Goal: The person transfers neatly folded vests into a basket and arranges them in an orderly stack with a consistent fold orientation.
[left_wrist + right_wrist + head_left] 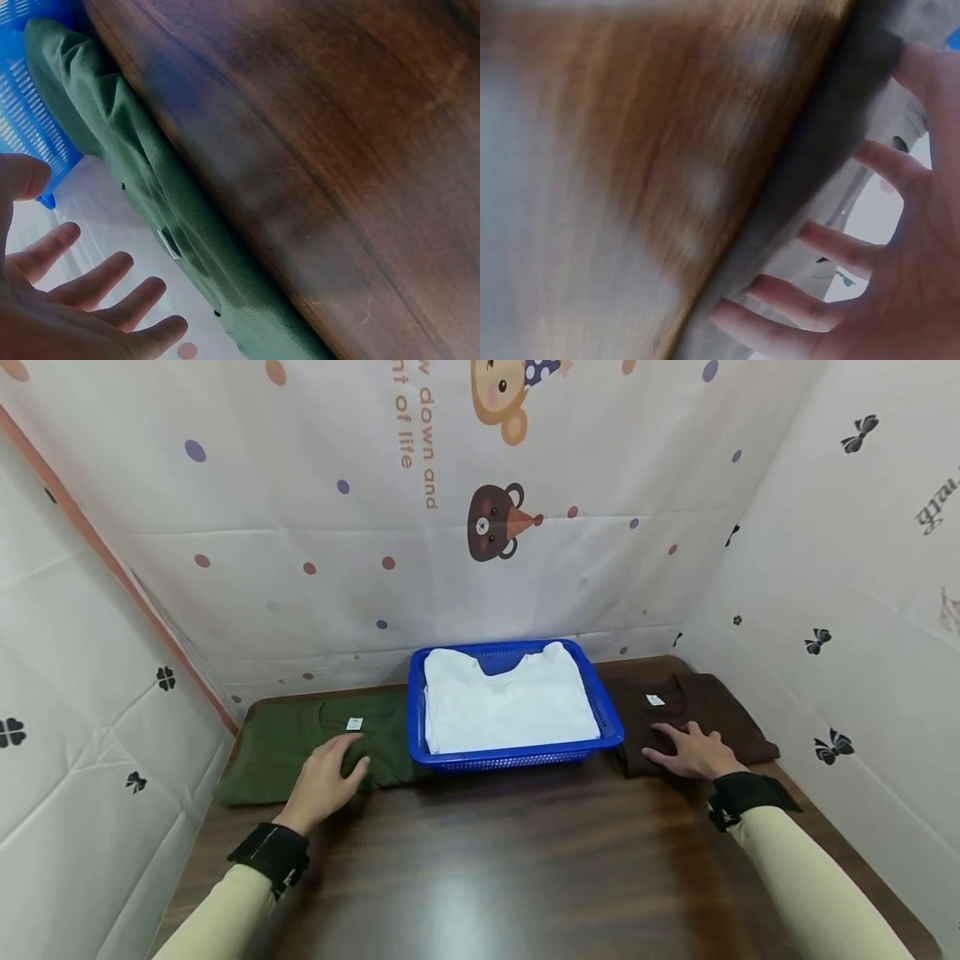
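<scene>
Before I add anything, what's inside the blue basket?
A folded white shirt lies inside the blue basket. Anything beneath that shirt is covered, so I can't tell whether there are more layers.

Head cam: bright, even light; pale glare on table [457,897], btm ctr.; soft shadows under L hand [322,781] & R hand [696,752]; white shirt [517,710] near overexposed. L wrist cam: dimmer, hazy bluish sheen on table; focus slightly soft. R wrist cam: table streaked w/ motion blur; brown shirt [810,150] soft, greyed; fingers [791,304] clearer; bkgd. wall [876,214] blown out.
</scene>
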{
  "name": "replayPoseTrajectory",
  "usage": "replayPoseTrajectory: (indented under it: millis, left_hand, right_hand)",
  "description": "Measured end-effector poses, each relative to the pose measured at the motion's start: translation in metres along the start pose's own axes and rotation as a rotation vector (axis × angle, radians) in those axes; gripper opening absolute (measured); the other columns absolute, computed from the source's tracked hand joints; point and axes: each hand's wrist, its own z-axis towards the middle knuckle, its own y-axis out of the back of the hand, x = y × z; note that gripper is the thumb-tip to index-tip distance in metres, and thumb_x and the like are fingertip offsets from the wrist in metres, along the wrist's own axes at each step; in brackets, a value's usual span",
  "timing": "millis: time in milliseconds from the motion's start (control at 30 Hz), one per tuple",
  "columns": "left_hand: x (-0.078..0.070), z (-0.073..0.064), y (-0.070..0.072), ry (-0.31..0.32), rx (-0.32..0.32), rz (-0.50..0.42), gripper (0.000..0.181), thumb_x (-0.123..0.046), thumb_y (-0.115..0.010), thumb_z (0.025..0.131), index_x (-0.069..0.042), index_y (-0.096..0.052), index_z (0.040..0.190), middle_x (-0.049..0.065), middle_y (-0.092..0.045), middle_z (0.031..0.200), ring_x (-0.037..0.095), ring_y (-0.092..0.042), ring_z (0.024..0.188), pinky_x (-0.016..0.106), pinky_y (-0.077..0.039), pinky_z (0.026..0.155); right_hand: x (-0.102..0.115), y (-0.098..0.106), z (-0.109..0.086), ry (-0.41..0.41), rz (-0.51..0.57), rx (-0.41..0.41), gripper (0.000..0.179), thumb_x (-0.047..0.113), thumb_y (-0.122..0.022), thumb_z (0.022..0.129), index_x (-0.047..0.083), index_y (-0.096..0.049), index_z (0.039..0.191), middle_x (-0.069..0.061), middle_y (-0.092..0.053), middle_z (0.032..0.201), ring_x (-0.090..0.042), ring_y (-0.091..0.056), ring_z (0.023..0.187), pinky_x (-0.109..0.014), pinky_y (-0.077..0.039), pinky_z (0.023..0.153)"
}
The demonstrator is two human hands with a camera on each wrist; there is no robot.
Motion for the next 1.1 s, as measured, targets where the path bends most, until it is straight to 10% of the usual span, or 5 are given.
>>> replayPoseTrajectory:
  millis: [1100]
  left_hand:
    - [0.003, 0.002, 0.008, 0.044, 0.063, 0.013, 0.045, -0.014, -0.065, 0.1, 0.002, -0.056, 0.141, 0.03, -0.056, 0.14, 0.049, -0.054, 0.127, 0.065, -0.045, 0.101]
  right_hand:
    - [0.014, -0.015, -0.104, 0.03, -0.038, 0.061, 0.091, 0.077, -0.056, 0.089, 0.013, -0.045, 0.153, -0.04, -0.042, 0.125, -0.063, -0.05, 0.089, -0.062, -0.048, 0.056]
